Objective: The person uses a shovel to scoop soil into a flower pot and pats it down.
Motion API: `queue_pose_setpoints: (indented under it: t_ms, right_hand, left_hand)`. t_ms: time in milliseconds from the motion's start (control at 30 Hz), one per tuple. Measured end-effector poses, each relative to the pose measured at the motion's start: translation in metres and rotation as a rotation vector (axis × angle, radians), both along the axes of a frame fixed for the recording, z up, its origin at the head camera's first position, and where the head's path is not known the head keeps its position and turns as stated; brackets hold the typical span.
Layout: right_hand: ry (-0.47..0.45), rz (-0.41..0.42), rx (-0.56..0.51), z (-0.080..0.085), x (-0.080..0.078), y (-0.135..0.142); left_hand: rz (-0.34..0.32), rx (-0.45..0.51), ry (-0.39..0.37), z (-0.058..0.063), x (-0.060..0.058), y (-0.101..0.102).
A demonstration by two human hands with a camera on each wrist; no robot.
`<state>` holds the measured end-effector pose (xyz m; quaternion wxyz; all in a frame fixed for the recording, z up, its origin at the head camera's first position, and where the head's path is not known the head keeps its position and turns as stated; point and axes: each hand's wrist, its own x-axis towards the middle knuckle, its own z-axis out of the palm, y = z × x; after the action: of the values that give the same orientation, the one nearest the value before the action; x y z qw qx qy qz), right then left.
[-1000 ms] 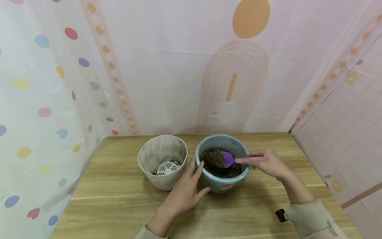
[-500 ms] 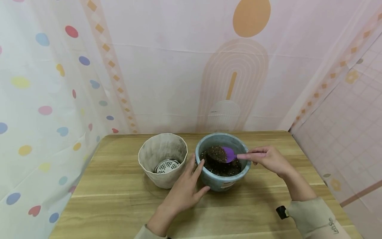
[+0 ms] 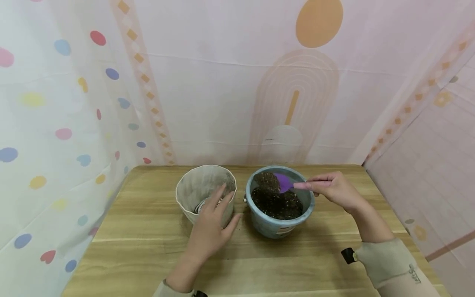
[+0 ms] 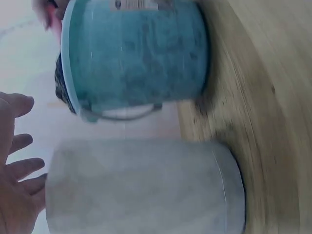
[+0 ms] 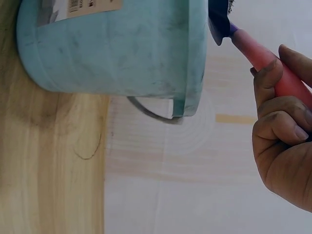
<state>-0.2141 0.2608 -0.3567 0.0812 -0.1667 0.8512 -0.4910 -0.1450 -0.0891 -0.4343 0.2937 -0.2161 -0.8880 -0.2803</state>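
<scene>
My right hand (image 3: 339,192) grips the pink handle of a small trowel (image 3: 285,182) with a purple blade. A heap of dark soil (image 3: 268,182) rides on the blade, over the mouth of a blue bucket (image 3: 272,225). More soil (image 3: 276,204) lies inside that bucket. The right wrist view shows my fingers curled round the handle (image 5: 261,53), the blade by the bucket's rim. My left hand (image 3: 209,231) has its fingers spread at the near right rim of an off-white pot (image 3: 189,189), covering part of it. In the left wrist view those fingers (image 4: 27,168) extend beside the pot's rim.
Both containers stand side by side on a wooden table (image 3: 141,243), with a narrow gap between. A perforated white disc (image 3: 200,206) shows partly at the pot's bottom. The bucket has a thin handle (image 5: 151,111). A patterned curtain (image 3: 208,103) hangs behind the table.
My left hand has left the blue bucket's rim and moved left to the off-white pot. My right hand has raised the loaded trowel from the soil toward the bucket's top.
</scene>
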Motion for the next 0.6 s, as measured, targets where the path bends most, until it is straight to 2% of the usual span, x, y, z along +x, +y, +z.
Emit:
queue_pose_setpoints:
  t_ms: [300, 433, 533, 600]
  right_hand:
    - [-0.013, -0.001, 0.011, 0.011, -0.007, -0.015]
    - [-0.028, -0.009, 0.01, 0.014, -0.01, -0.023]
    - [-0.033, -0.022, 0.026, 0.015, -0.013, -0.032]
    - [-0.033, -0.011, 0.032, 0.016, -0.015, -0.039]
  left_hand:
    - [0.198, -0.046, 0.05, -0.009, -0.002, -0.034]
    - [0.291, -0.052, -0.096, -0.011, 0.001, -0.043]
    - [0.33, 0.01, -0.192, -0.014, 0.003, -0.046]
    - [0.348, 0.065, -0.191, -0.016, 0.004, -0.046]
